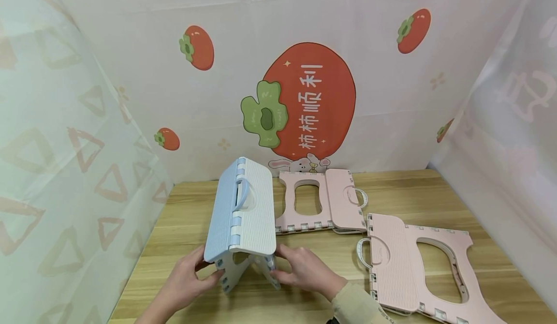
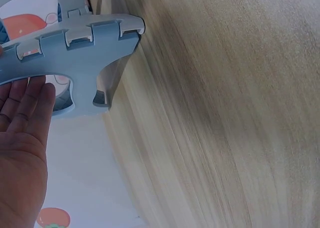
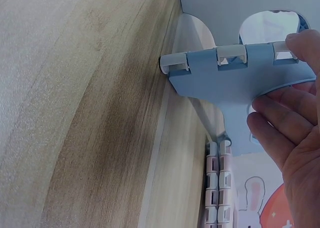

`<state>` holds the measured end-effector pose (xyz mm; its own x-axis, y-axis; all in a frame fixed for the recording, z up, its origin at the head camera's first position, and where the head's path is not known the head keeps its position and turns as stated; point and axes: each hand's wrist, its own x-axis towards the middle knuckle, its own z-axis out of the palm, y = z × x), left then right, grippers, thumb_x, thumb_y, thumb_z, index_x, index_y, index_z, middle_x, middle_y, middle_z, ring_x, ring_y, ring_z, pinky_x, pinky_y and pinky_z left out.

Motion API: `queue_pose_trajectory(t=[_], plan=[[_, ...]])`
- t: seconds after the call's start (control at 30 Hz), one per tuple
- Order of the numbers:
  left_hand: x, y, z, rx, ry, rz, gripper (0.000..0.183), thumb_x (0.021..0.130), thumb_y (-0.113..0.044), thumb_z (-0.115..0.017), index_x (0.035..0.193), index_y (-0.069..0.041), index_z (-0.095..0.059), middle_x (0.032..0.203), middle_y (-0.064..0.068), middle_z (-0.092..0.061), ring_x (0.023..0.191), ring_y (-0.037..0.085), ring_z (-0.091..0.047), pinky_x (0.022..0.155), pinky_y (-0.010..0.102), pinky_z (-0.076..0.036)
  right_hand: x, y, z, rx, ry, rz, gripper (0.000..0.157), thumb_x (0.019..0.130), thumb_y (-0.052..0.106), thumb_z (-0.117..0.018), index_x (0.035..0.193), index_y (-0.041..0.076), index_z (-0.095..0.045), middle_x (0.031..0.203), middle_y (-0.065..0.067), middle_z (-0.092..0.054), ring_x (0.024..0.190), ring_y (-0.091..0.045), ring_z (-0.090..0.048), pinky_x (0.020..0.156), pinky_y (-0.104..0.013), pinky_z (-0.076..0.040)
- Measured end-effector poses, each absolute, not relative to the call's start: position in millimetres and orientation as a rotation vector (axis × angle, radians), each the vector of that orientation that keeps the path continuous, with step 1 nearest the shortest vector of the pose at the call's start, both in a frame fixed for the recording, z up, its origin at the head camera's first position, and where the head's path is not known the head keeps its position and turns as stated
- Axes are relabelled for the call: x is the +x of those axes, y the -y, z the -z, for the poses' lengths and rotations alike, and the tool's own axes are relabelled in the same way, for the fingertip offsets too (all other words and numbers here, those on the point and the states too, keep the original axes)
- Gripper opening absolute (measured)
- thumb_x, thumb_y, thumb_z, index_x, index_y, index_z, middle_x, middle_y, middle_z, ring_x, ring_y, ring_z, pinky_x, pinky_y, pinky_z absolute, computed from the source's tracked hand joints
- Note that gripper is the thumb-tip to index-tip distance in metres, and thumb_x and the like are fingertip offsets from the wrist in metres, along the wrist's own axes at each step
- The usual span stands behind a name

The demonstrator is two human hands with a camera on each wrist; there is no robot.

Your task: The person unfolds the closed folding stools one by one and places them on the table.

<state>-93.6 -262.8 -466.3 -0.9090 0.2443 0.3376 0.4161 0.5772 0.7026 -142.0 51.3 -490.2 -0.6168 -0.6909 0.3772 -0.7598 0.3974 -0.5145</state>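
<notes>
A blue-and-white folding step stool (image 1: 256, 203) stands half folded on the wooden table, its two top panels peaked like a roof. A blue carry handle (image 1: 243, 193) sits along the ridge. My left hand (image 1: 184, 278) grips the near edge of the left leg panel; in the left wrist view its fingers (image 2: 37, 105) reach into the cutout. On the opposite side, my right hand (image 1: 306, 271) holds the right leg panel. The right wrist view has the thumb (image 3: 305, 45) on the hinged edge and the fingers inside the opening.
Two pink folding stools lie flat to the right: one pink stool (image 1: 341, 198) near the back wall, another pink stool (image 1: 396, 271) closer on the right. A printed cloth (image 1: 235, 87) hangs behind the table (image 1: 174, 246), with cloth sides left and right.
</notes>
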Motion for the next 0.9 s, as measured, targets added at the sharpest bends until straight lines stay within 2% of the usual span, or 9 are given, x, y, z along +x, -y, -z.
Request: queue_pose_trajectory(t=[0.9], plan=[[-94.1,267.2,465.8,-0.523,2.625,1.247,0.056,0.082,-0.006,-0.085,0.133,-0.011,-0.064,0.124,0.003,-0.069,0.11,0.005,-0.065,0.088,0.029,-0.06,-142.4,-51.8,488.6,1.314,2.546,-1.005,0.048,0.091,0.02,-0.078,0.133,0.006,-0.058,0.12,-0.011,-0.074,0.106,-0.021,-0.073,0.087,-0.027,-0.061]])
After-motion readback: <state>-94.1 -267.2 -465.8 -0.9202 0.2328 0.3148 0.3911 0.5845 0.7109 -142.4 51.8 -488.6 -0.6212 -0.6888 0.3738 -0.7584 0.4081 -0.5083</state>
